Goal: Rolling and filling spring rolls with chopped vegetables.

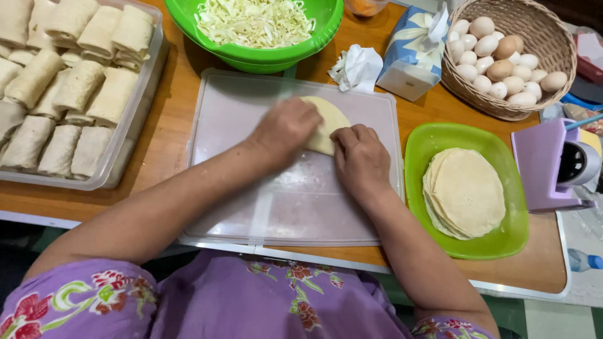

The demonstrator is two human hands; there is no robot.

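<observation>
Two hands folding a thin wrapper on a plastic lid

Both hands press down on one pale yellow wrapper point(328, 125) lying on a clear plastic lid point(251, 188) turned flat on the wooden bench point(169, 125), near the lid's far edge. The left hand point(286, 129) covers the wrapper's left part, fingers curled down onto it. The right hand point(359, 157) sits just beside it, its fingertips bent over the wrapper's near edge. Each hand's grip is closed lightly on the wrapper, pinning and folding it rather than lifting it. The two hands almost touch.

To the right of the lid, a green tray point(496, 245) holds a stack of flat round wrappers point(466, 191). At the far left, a clear container point(135, 119) is packed with finished pale rolls point(69, 88) in rows. Beyond the lid stands a green bowl point(251, 59) of shredded cabbage point(254, 22). Near it lie a crumpled white tissue point(356, 66) and a blue and white tissue pack point(411, 56). A woven basket point(496, 103) of white and brown eggs point(499, 53) stands at the far right. A lilac plastic device point(546, 166) sits at the right edge. The person wears a purple flowered garment point(251, 301).
</observation>
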